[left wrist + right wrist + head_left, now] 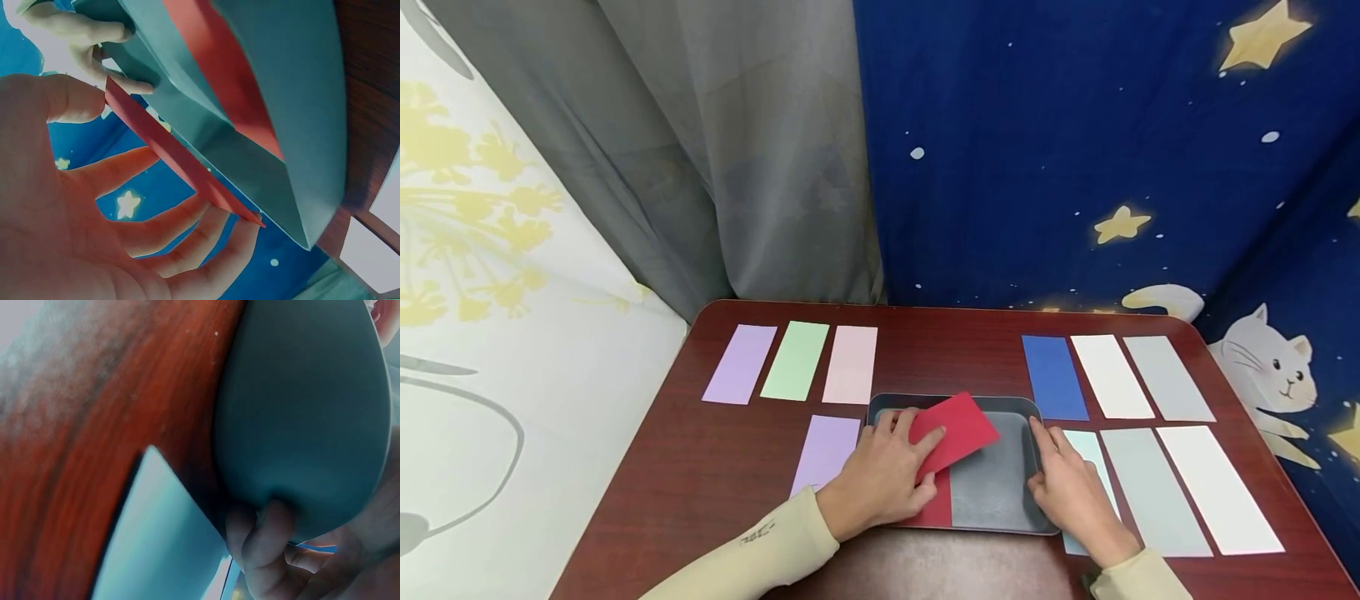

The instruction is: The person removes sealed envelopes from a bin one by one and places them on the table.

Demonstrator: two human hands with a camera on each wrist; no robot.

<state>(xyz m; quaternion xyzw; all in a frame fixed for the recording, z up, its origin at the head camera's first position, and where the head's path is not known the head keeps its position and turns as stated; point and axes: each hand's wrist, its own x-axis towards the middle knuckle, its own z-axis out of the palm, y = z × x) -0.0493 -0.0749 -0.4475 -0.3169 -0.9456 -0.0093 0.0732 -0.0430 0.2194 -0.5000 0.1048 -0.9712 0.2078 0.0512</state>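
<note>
A red card [964,429] is pinched in my left hand [880,479], tilted over the left half of a dark grey baking tray [992,496]. The left wrist view shows that card [181,159] edge-on, thumb at one edge and fingertips along the other side. Beneath it, more red card [937,510] lies flat in the tray's left part, mostly covered by the hand. My right hand [1075,492] grips the tray's right rim; from the right wrist, its curled fingers [269,534] press against the tray's outer wall [306,412].
Left of the tray lie two lilac cards [741,364], a green card [795,361] and a pink card [850,364]. To the right are a blue card [1055,377] and several white, grey and pale mint cards [1093,450]. Curtains [790,150] hang behind the brown table [655,492].
</note>
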